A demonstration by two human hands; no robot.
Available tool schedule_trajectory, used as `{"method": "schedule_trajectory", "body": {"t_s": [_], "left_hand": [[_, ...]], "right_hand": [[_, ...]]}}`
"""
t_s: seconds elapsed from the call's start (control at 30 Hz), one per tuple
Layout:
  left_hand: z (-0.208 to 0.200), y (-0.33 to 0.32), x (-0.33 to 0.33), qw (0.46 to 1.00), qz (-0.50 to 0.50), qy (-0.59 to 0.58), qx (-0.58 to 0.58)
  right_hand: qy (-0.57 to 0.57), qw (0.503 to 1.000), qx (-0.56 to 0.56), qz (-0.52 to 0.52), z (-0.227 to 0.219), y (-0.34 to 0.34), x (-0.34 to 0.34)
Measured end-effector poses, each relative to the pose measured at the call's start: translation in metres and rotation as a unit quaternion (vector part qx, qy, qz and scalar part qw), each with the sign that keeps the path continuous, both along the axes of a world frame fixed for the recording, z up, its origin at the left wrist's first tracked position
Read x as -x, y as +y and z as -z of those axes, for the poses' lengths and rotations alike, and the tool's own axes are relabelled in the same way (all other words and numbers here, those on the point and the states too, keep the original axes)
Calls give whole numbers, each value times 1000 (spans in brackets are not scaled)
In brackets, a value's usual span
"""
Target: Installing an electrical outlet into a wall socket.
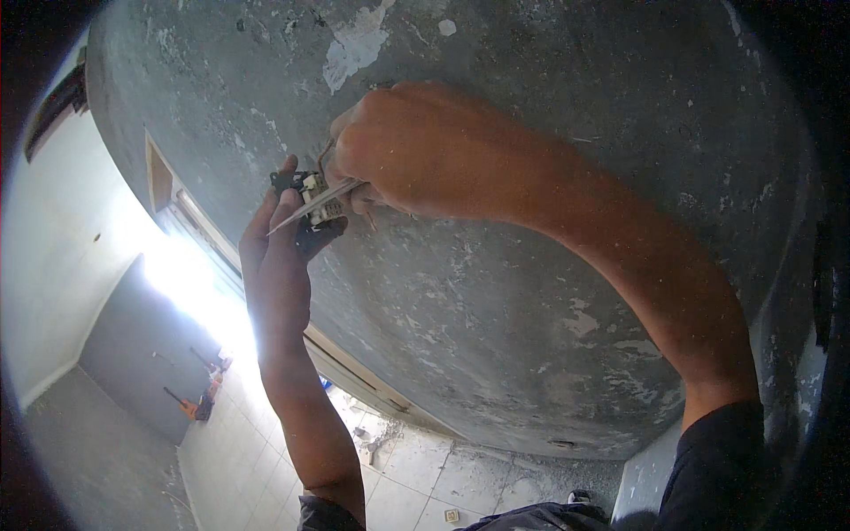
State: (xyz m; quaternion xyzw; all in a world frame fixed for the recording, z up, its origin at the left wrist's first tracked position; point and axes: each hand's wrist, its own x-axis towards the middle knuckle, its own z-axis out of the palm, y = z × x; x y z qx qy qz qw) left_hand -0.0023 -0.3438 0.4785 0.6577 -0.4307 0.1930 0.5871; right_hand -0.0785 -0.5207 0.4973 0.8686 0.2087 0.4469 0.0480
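Observation:
My left hand [276, 257] is closed around a small electrical fitting, a wall switch or socket insert [323, 205] with a black frame and a pale, ribbed body. Close beside it on the right is my right hand [376, 150], its fingers curled around a slender pointed metal tool [305, 210]. The tool's shaft slants down to the left, across the front of the fitting and my left fingers; its handle end is hidden in my fist. A thin brownish wire [322, 159] loops between my right fingers and the fitting. The wall opening, if any, is hidden behind my hands.
A grey, scuffed wall [496, 301] with flaked paint patches fills most of the view. At left, a bright doorway borders its frame [354, 367]. Long-handled tools [197, 405] lean in the room beyond. Rubble [381, 438] and a small square piece [452, 515] lie on the tiled floor.

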Motion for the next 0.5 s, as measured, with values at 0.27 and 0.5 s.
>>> {"method": "schedule_trajectory", "body": {"t_s": [0.27,0.5], "left_hand": [[-2,2,-6,1000,1,-8,-9],[-4,4,-4,1000,1,-11,-5]], "right_hand": [[-113,990,-87,1,11,7,-11],[-179,981,-72,13,20,8,-15]]}}
